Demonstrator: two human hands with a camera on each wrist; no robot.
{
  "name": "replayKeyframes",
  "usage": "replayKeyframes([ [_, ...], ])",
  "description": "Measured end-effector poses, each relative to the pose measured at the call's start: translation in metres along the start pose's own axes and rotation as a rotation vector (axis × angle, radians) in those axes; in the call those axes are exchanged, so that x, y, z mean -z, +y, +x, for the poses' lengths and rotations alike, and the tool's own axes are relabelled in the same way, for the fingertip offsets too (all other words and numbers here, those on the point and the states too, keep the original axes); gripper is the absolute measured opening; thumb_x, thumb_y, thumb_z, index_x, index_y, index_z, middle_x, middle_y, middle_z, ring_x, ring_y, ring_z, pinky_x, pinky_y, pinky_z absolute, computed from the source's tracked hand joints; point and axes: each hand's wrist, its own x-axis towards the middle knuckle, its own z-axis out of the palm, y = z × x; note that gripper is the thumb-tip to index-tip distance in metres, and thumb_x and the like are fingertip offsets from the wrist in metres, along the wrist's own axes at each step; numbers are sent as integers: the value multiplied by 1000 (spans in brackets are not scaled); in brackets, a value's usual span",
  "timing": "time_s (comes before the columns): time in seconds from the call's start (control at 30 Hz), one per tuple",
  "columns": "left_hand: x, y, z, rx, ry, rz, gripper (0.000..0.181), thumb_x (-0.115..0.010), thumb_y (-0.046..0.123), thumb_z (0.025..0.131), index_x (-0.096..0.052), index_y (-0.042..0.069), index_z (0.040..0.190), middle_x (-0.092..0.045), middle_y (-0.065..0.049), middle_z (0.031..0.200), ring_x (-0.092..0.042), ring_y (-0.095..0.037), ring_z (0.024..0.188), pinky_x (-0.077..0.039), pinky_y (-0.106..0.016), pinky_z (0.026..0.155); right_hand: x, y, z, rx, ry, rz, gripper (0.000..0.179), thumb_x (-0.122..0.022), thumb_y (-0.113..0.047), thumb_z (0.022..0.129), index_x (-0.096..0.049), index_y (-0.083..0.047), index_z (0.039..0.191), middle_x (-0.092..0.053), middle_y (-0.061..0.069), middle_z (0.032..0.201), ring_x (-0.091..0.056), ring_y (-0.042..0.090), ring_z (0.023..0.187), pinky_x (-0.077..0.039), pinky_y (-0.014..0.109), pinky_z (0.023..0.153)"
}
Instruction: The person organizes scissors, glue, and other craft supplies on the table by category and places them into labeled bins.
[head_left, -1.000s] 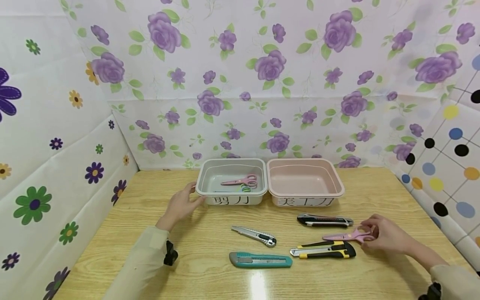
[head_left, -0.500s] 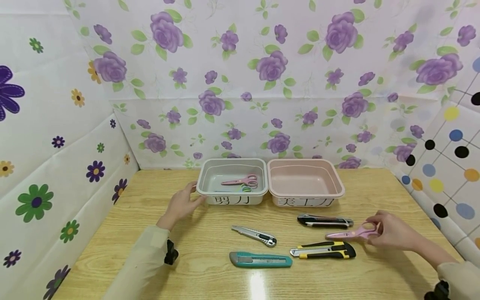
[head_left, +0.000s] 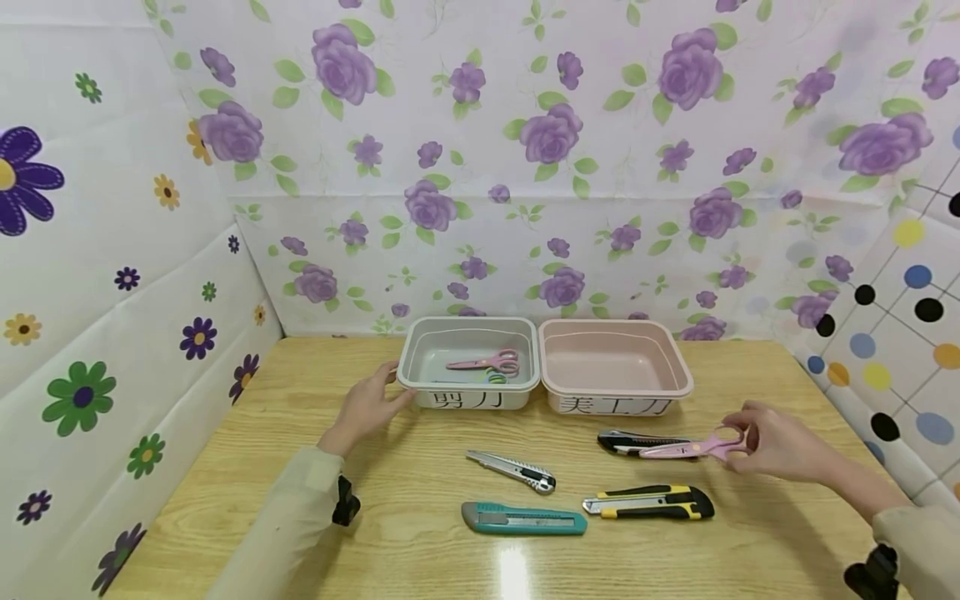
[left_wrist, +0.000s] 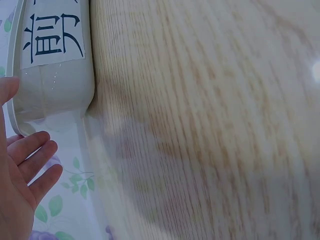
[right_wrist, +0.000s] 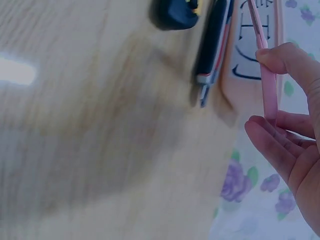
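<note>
My right hand [head_left: 783, 446] pinches pink-handled scissors [head_left: 678, 450] by the handle loops, blades pointing left. The scissors hang above the table and overlap the black box cutter [head_left: 622, 442] in the head view. In the right wrist view, the thumb [right_wrist: 280, 57] and fingers grip the scissors' pink handle [right_wrist: 269, 95] edge-on. My left hand [head_left: 367, 408] holds the left front corner of the light grey bin [head_left: 468, 398], thumb on the front and fingers on the side. Inside that bin lie another pair of pink scissors [head_left: 487, 364] and a green-handled pair [head_left: 493, 377].
A pink bin [head_left: 615, 398] stands against the grey one's right side. In front lie a silver box cutter [head_left: 513, 472], a teal box cutter [head_left: 525, 521] and a yellow-and-black box cutter [head_left: 648, 502]. Flowered cloth [head_left: 555, 250] hangs behind the wooden table [head_left: 405, 533].
My right hand has lifted the pink scissors off the table, first slightly right, then up and left across the black box cutter. The left hand stays at the grey bin.
</note>
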Motion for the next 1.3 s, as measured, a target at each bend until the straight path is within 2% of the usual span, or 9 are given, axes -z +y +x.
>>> replayKeyframes([
  [0.2, 0, 1, 0, 2, -3, 2, 64, -60, 40, 86, -40, 0, 132, -58, -20, 119, -56, -37, 105, -45, -51, 86, 9, -8, 16, 12, -22, 19, 44, -82, -21, 59, -65, -1, 95, -46, -8, 68, -42, -4, 57, -38, 18, 47],
  [0.57, 2, 3, -2, 16, -15, 4, 66, -60, 40, 85, -39, -1, 133, -57, -21, 119, -55, -40, 105, -44, -53, 86, 18, -26, 54, 62, -22, -11, 41, -81, -24, 61, -67, -3, 94, -44, -8, 69, -39, -1, 58, -36, 19, 48],
  [0.77, 2, 4, -2, 22, -19, 6, 66, -60, 39, 85, -38, -2, 133, -57, -22, 119, -56, -40, 104, -45, -53, 85, 19, -38, 75, 78, -20, -8, 37, -79, -21, 61, -67, -3, 91, -46, -7, 69, -41, 2, 57, -37, 19, 48],
  [1.17, 3, 5, -1, 24, -30, 11, 67, -59, 41, 86, -39, -2, 133, -57, -22, 118, -61, -37, 93, -47, -51, 81, 18, -67, 119, 116, -87, -17, 37, -75, -28, 67, -66, -6, 96, -51, -2, 80, -45, 6, 61, -41, 22, 54],
  [1.3, 4, 5, -1, 12, -26, 11, 65, -59, 40, 86, -40, -3, 132, -58, -23, 117, -62, -35, 88, -48, -50, 78, 14, -73, 130, 152, -61, -48, 40, -77, -31, 65, -66, -6, 94, -49, 0, 81, -43, 7, 64, -38, 23, 55],
])
